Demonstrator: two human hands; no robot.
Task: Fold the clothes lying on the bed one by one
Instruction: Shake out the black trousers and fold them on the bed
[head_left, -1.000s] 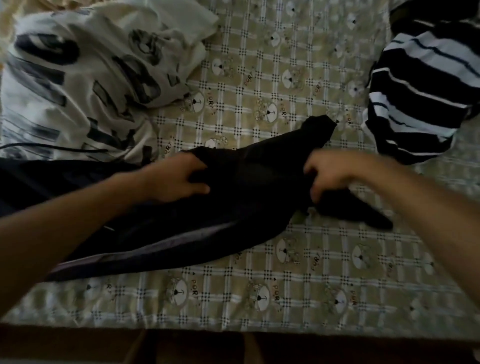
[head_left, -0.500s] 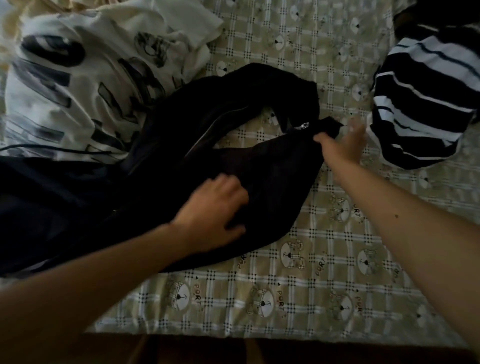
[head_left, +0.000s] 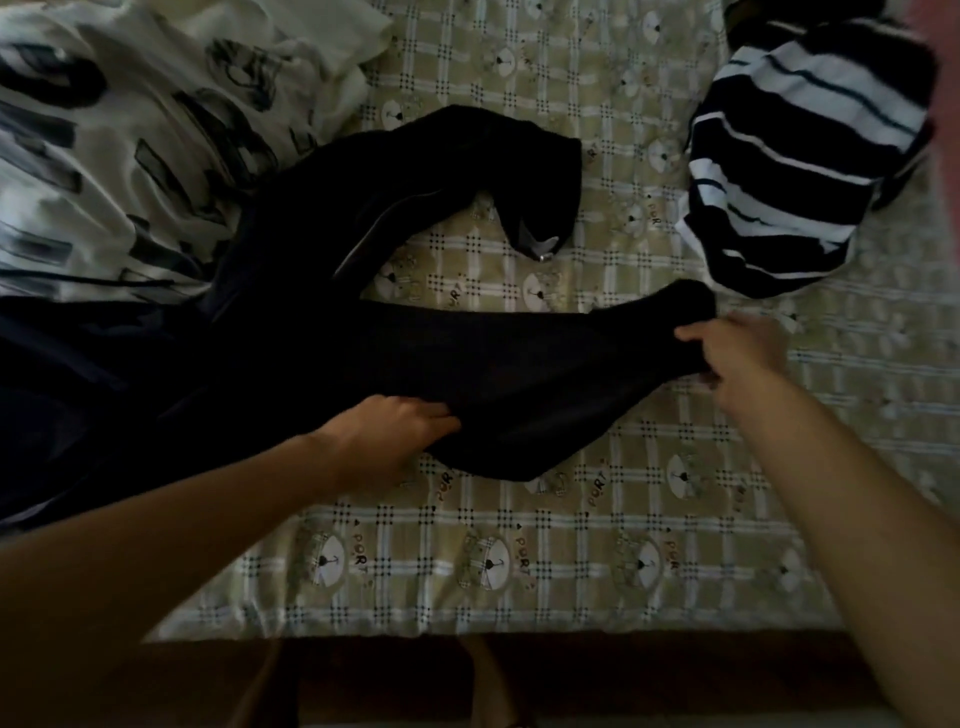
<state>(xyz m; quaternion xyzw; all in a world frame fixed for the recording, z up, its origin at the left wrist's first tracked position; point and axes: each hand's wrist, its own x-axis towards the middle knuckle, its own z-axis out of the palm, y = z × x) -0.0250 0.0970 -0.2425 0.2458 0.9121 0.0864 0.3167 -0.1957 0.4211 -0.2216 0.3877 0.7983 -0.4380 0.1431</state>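
A black garment (head_left: 467, 364) with a thin pale stripe lies spread across the middle of the bed (head_left: 519, 545), two long legs reaching right. My left hand (head_left: 389, 431) grips the near edge of the lower leg, fingers tucked under the cloth. My right hand (head_left: 737, 353) pinches the far right end of that same leg. The upper leg curls back, its end with a small zipper (head_left: 543, 247) lying free on the sheet.
A white garment with black print (head_left: 145, 145) is heaped at the back left. A black-and-white striped garment (head_left: 795, 156) sits at the back right. The bed's front edge (head_left: 467, 636) runs along the bottom, dark floor below it.
My right hand drew the lower leg's end out to the right and down. My left hand slid from on top of the cloth to gripping its near edge. The garment now lies stretched longer.
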